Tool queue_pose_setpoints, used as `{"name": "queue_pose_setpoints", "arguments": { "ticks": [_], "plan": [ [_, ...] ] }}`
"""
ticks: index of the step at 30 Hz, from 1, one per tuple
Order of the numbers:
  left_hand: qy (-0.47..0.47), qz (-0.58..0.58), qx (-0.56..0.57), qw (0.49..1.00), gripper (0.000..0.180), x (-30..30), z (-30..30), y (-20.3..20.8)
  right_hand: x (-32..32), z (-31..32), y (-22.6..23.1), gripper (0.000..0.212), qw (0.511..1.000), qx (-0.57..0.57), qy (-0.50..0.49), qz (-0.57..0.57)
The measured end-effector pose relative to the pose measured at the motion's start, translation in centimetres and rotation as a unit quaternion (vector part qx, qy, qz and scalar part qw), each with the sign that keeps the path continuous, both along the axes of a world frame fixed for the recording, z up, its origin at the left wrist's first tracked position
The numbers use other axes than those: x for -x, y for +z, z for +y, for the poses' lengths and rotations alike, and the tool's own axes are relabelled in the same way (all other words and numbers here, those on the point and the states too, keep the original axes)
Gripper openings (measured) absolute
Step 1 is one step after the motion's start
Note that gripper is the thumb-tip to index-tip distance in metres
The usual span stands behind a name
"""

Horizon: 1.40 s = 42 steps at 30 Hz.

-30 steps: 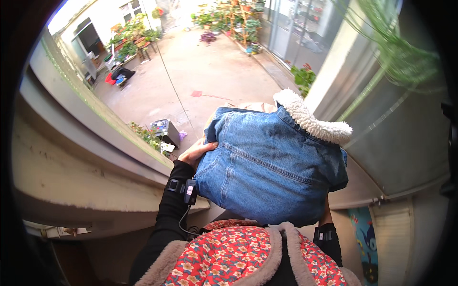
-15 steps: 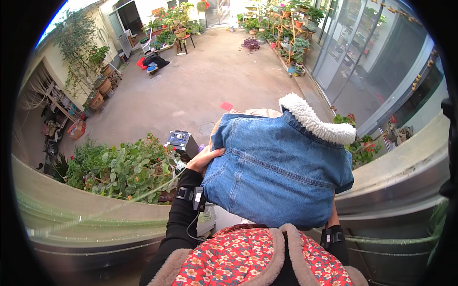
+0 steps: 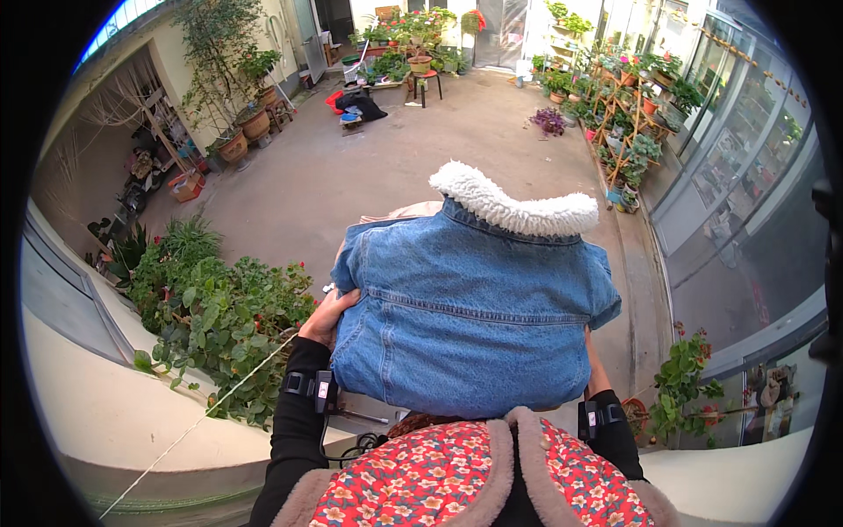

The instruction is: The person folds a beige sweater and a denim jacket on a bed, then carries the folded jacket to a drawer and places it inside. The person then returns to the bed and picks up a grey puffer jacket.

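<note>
A folded blue denim jacket [image 3: 474, 316] with a fluffy white collar [image 3: 518, 206] is held level in front of my body. Pale peach cloth [image 3: 413, 211] peeks out from beneath its far edge. My left hand [image 3: 328, 318] grips the jacket's left side, thumb on top and the other fingers tucked under. At the right side, my right hand [image 3: 597, 364] supports the bundle from below; its fingers are hidden by the denim. Both wrists carry black straps with small devices.
Leafy plants [image 3: 237, 307] grow beside me on the left, and a red-flowered plant [image 3: 689, 386] on the right. Ahead lies a concrete yard [image 3: 421, 132] with a stool [image 3: 428, 83], a dark heap [image 3: 364, 104] and a tiered plant stand [image 3: 628, 140]. A thin cord [image 3: 202, 417] slants at lower left.
My view has turned to the right and moved over the yard. The jacket sits slightly further left in view, still between both hands. The metal-cornered box near the left plants is out of sight.
</note>
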<state>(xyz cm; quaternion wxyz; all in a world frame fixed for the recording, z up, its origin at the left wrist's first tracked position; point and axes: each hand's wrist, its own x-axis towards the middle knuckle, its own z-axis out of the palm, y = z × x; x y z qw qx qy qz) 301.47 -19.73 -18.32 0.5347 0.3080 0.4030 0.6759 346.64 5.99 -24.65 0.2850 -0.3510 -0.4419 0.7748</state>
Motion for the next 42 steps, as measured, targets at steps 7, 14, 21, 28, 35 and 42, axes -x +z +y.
{"name": "queue_pose_setpoints", "arguments": {
  "ticks": [7, 14, 21, 28, 35, 42],
  "plan": [
    [0.131, 0.032, -0.057, 0.989, 0.073, 2.6, 8.4, -11.7, 9.8, 16.9, -8.8, 0.078, 0.995, -0.047, 0.090, 0.002],
    [0.160, 0.000, -0.044, 0.986, 0.071, 8.8, 17.5, -10.5, 17.9, 27.4, -6.3, 0.090, 0.987, -0.099, 0.116, -0.056],
    [0.235, -0.054, -0.057, 0.969, 0.070, 17.1, 29.3, -11.0, 33.3, 43.9, -2.5, 0.090, 0.973, -0.094, 0.182, -0.102],
    [0.357, -0.093, -0.016, 0.929, 0.066, 25.2, 30.0, -10.8, 52.9, 50.0, 2.2, 0.094, 0.933, -0.076, 0.334, -0.113],
    [0.446, -0.050, -0.032, 0.893, 0.067, 40.8, 29.8, -11.5, 79.0, 54.3, 0.0, 0.090, 0.884, -0.033, 0.456, -0.099],
    [0.468, -0.036, -0.016, 0.883, 0.071, 59.9, 25.3, -8.6, 102.1, 52.0, 0.4, 0.089, 0.877, -0.037, 0.467, -0.109]
  ]
}}
